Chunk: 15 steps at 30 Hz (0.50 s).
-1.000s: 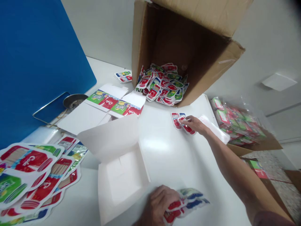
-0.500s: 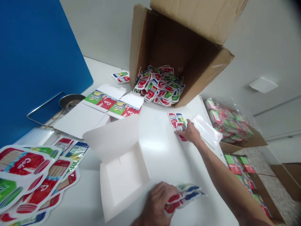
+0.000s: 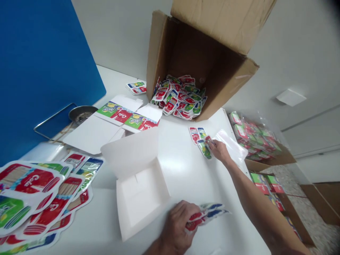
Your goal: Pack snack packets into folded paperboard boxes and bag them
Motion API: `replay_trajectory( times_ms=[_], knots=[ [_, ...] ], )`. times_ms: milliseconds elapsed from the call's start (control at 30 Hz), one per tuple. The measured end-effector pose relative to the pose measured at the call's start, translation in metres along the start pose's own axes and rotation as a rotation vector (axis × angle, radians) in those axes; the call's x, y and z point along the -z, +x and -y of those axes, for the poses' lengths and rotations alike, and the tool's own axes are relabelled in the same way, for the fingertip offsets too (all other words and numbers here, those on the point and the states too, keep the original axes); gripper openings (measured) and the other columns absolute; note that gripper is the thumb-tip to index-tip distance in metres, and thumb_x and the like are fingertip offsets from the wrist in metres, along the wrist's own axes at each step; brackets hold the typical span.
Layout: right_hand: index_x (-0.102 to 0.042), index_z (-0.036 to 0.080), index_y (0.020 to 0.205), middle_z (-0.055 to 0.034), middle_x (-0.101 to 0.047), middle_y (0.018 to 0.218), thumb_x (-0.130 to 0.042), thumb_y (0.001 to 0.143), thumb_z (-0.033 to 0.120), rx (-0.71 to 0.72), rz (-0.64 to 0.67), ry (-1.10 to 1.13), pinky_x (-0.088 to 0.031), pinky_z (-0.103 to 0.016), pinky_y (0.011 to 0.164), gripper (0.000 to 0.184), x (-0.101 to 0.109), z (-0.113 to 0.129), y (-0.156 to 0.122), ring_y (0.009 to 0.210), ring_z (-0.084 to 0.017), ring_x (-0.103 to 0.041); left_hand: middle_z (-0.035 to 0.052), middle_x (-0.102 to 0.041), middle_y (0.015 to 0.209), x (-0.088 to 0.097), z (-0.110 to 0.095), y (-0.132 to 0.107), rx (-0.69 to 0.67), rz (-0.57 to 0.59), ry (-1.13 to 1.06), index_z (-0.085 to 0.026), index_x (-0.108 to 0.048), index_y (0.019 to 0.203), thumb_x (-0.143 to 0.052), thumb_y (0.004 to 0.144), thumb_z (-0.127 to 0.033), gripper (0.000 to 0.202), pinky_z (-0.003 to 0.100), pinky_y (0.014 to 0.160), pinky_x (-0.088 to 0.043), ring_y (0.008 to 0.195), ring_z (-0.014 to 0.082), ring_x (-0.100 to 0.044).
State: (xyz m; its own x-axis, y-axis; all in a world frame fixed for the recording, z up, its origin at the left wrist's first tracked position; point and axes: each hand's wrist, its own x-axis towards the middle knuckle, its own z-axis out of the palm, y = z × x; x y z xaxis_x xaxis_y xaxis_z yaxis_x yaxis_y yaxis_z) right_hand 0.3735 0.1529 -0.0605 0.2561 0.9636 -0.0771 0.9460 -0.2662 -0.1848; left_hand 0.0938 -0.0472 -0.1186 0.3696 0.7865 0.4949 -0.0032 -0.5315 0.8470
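Since moments earlier, one red packet had shifted, pinched by my right hand, baring a green packet on the table; my left hand clasped other packets, seemingly keeping them bunched.

Packets – glossy plast.; carton – cardbd (matt).
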Motion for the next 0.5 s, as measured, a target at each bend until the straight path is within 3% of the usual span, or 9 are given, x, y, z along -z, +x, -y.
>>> replay_trajectory(
  times_ms=[100,200,333,400,500],
  knots=[
    [-0.073,0.019,0.087,-0.0088,-0.076,0.078,-0.043,0.103,0.050,-0.030,-0.027,-0.011,-0.042,-0.026,0.062,0.046,0.010,-0.009,0.005,0.072,-0.021,-0.068,0.0072,-0.075,0.097,0.000,-0.001,-0.001,0.018,0.003,0.012,-0.022,-0.059,0.115,-0.060,0.088,-0.007,0.031,0.032,0.073,-0.051,0.084,0.0221,-0.066],
    [-0.076,0.016,0.098,-0.0159,-0.078,0.090,-0.040,0.104,0.047,-0.077,-0.110,-0.052,-0.044,-0.030,0.068,0.048,0.040,-0.016,0.016,0.084,-0.026,-0.070,0.0077,-0.074,0.096,0.000,-0.001,-0.002,0.021,0.000,0.012,-0.022,-0.060,0.113,-0.059,0.087,-0.007,0.030,0.032,0.073,-0.051,0.084,0.0225,-0.066],
    [-0.073,0.012,0.120,-0.0254,-0.075,0.110,-0.035,0.106,0.037,-0.142,-0.248,-0.239,-0.046,-0.036,0.080,0.048,0.070,0.009,0.032,0.105,-0.034,-0.070,0.0075,-0.074,0.095,0.000,0.000,0.000,0.031,-0.004,0.009,-0.022,-0.060,0.114,-0.059,0.087,-0.007,0.031,0.032,0.074,-0.051,0.084,0.0226,-0.066],
    [-0.069,0.011,0.127,-0.0264,-0.074,0.115,-0.035,0.106,0.030,-0.135,-0.170,-0.313,-0.048,-0.038,0.084,0.045,0.060,0.039,0.038,0.108,-0.034,-0.071,0.0072,-0.074,0.095,0.000,0.000,0.001,0.028,-0.003,0.010,-0.022,-0.060,0.114,-0.059,0.087,-0.006,0.032,0.033,0.074,-0.052,0.084,0.0223,-0.066],
    [-0.072,0.011,0.123,-0.0254,-0.074,0.116,-0.043,0.103,0.031,-0.071,-0.003,-0.298,-0.051,-0.039,0.088,0.040,0.021,0.087,0.047,0.108,-0.033,-0.072,0.0078,-0.075,0.095,0.000,0.001,0.001,0.009,-0.012,0.014,-0.021,-0.060,0.115,-0.060,0.088,-0.006,0.031,0.032,0.074,-0.052,0.084,0.0223,-0.066]
  ],
)
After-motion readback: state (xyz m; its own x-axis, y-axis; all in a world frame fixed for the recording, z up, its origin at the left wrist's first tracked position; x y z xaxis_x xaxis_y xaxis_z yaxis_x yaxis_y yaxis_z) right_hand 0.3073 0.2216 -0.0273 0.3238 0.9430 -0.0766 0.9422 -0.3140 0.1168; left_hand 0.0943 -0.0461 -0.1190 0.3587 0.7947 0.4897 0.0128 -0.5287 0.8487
